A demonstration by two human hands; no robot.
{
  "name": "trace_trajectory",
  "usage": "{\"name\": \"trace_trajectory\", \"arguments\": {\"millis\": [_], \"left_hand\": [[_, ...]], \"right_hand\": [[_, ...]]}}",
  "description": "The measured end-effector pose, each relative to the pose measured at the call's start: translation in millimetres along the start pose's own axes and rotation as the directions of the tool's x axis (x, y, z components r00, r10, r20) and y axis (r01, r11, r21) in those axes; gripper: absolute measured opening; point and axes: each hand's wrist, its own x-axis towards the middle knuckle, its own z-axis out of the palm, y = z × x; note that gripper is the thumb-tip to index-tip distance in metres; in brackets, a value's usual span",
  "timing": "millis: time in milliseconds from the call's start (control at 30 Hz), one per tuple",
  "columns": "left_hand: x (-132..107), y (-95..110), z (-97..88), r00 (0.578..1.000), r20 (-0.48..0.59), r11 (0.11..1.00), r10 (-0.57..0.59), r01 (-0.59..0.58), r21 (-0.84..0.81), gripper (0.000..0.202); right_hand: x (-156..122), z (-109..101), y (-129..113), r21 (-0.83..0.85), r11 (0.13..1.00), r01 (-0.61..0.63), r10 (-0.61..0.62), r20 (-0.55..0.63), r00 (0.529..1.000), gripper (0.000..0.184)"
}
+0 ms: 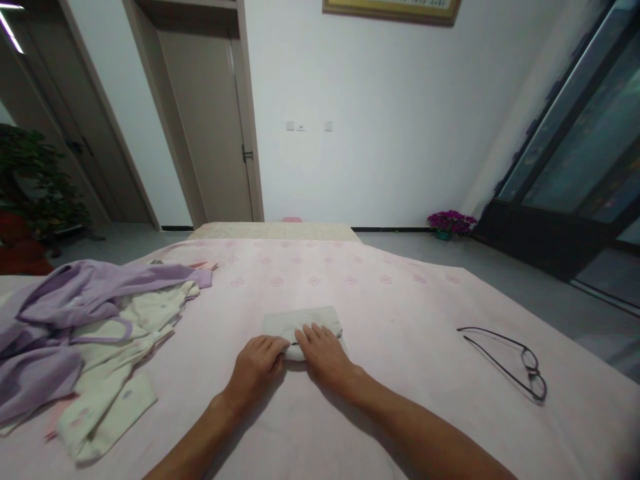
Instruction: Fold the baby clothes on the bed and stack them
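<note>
Working bare-handed at the folded off-white textured cloth [300, 320], set down near the middle of the broad pale-pink flower-printed fabric cover [400, 400]. Touching the cloth's near left part with the left hand [257, 363], fingers bunched and bent; cannot tell whether actually pinching or just pressing. Resting the right hand [323, 353] palm-down over the near right part, fingers extended and laid across the top, not closed round anything. Reaching in with both forearms from the near edge, hands close together. Showing a small dark mark between the hands, too small to identify.

Off to the left, well apart from the hands: heaped up, crumpled soft lilac garment [100, 287], partly over a pale cream spotted garment [120, 413]. Off to the right, lying unfolded on the cover: thin black-framed eyeglasses [534, 373], temples pointing leftward and away.

Beyond the cover's far edge: pale-yellow flat surface [280, 231], then plain white wall [380, 120] with closed beige-brown door [205, 120]. On the floor by the wall, at right: magenta-flowered plant [451, 222] in a green pot. At far left: leafy dark-green plant [35, 180].
</note>
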Motion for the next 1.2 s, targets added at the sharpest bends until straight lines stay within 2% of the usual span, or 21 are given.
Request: {"name": "trace_trajectory", "arguments": {"millis": [67,133,200,233,267,300,333,367,433,467,500,533,600,633,700,800,933,1067,1133,1200], "left_hand": [[3,-3,-2.9,0.992,-0.106,0.997,-0.063,0.057,-0.059,0.026],[7,-9,-6.3,0.948,-0.237,0.972,-0.212,0.18,-0.148,0.027],[13,-18,-7.3,0.846,-0.328,0.899,-0.42,0.337,-0.281,0.033],[15,-24,-5.8,0.788,-0.335,0.844,-0.517,0.402,-0.355,0.035],[17,-30,-2.6,0.742,-0.309,0.785,-0.595,0.454,-0.421,0.037],[19,-36,2.1,0.716,-0.255,0.731,-0.65,0.497,-0.468,0.038],[19,-42,8.1,0.705,-0.185,0.688,-0.685,0.541,-0.485,0.038],[18,-46,14.9,0.707,-0.116,0.667,-0.698,0.583,-0.465,0.038],[15,-53,28.5,0.734,-0.014,0.695,-0.678,0.635,-0.338,0.035],[13,-54,34.1,0.756,0.012,0.729,-0.654,0.635,-0.257,0.034],[11,-55,38.4,0.779,0.029,0.763,-0.626,0.62,-0.185,0.033],[9,-56,41.3,0.8,0.041,0.791,-0.598,0.598,-0.132,0.032],[7,-56,43.4,0.827,0.061,0.823,-0.559,0.562,-0.083,0.031],[7,-56,43.2,0.833,0.067,0.83,-0.549,0.553,-0.072,0.03],[9,-55,42.1,0.846,0.075,0.846,-0.527,0.531,-0.048,0.029],[12,-53,40.9,0.867,0.083,0.868,-0.492,0.495,-0.023,0.028],[14,-49,41.4,0.873,0.083,0.875,-0.481,0.484,-0.022,0.027],[14,-49,42.6,0.872,0.08,0.875,-0.482,0.485,-0.013,0.028],[14,-50,43.6,0.875,0.076,0.877,-0.478,0.48,-0.008,0.028],[14,-51,45.0,0.881,0.068,0.883,-0.468,0.47,-0.007,0.028]], "right_hand": [[6,-13,6,0.084,0.996,-0.036,0.033,0.034,0.999,0.051],[13,-31,19,0.219,0.972,-0.085,0.083,0.019,0.996,0.047],[22,-49,37,0.403,0.905,-0.137,0.17,-0.047,0.984,0.039],[28,-56,46,0.521,0.837,-0.17,0.243,-0.076,0.967,0.033],[33,-61,56,0.655,0.729,-0.199,0.333,-0.086,0.939,0.028],[39,-63,66,0.788,0.581,-0.203,0.42,-0.076,0.904,0.025],[45,-63,77,0.901,0.396,-0.175,0.496,-0.05,0.867,0.024],[51,-60,87,0.974,0.192,-0.118,0.556,-0.009,0.831,0.025],[58,-48,107,0.981,-0.192,0.029,0.66,0.107,0.743,0.029],[60,-39,116,0.939,-0.331,0.088,0.701,0.182,0.69,0.029],[60,-30,125,0.892,-0.432,0.131,0.74,0.267,0.618,0.028],[59,-20,133,0.863,-0.482,0.15,0.759,0.325,0.564,0.028],[53,-1,145,0.835,-0.527,0.158,0.773,0.394,0.498,0.029],[51,6,149,0.828,-0.538,0.157,0.771,0.408,0.489,0.03],[47,17,156,0.812,-0.559,0.167,0.764,0.425,0.485,0.033],[54,19,167,0.805,-0.555,0.208,0.768,0.401,0.5,0.036],[85,5,193,0.818,-0.485,0.309,0.817,0.298,0.493,0.04],[120,-9,230,0.837,-0.374,0.4,0.88,0.184,0.437,0.044],[131,-10,246,0.854,-0.332,0.401,0.898,0.156,0.411,0.043],[138,-4,258,0.879,-0.314,0.359,0.898,0.153,0.412,0.039]]}}
